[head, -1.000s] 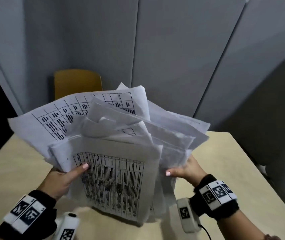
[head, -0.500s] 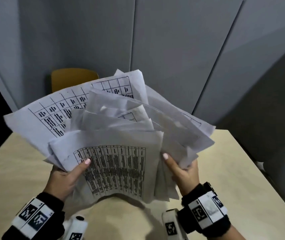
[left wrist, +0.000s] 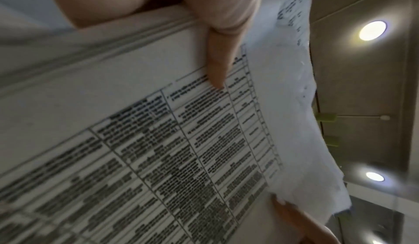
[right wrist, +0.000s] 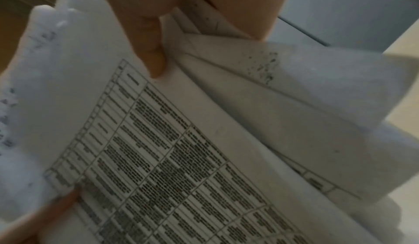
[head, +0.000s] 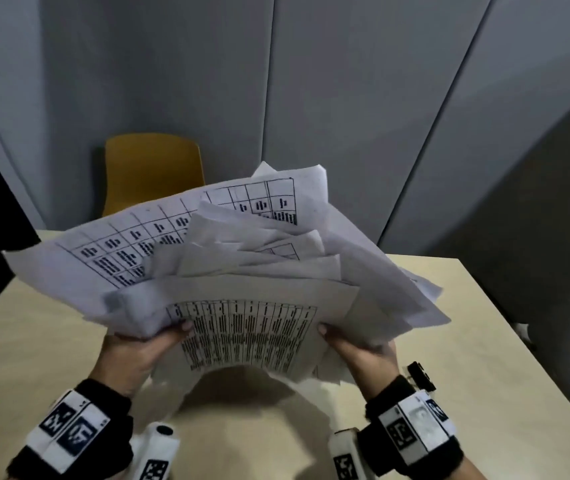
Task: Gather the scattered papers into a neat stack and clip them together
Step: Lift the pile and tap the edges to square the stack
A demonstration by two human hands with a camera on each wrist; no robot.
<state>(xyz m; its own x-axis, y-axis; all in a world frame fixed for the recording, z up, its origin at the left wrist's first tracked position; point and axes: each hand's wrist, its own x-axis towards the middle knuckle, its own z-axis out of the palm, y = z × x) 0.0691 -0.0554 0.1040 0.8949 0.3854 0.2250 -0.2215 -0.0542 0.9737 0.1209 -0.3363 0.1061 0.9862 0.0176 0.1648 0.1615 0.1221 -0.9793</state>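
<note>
Lower in frame than before, the papers hang fanned above the table, left hand and right hand each gripping a bottom corner.

The papers now lean further away from the person than a second ago, their tops fanned wider and their lower edge lifted clear of the table; the right hand shifts its thumb from the stack's side edge onto the front sheet; a black binder clip comes into view beside the right wrist.
</note>
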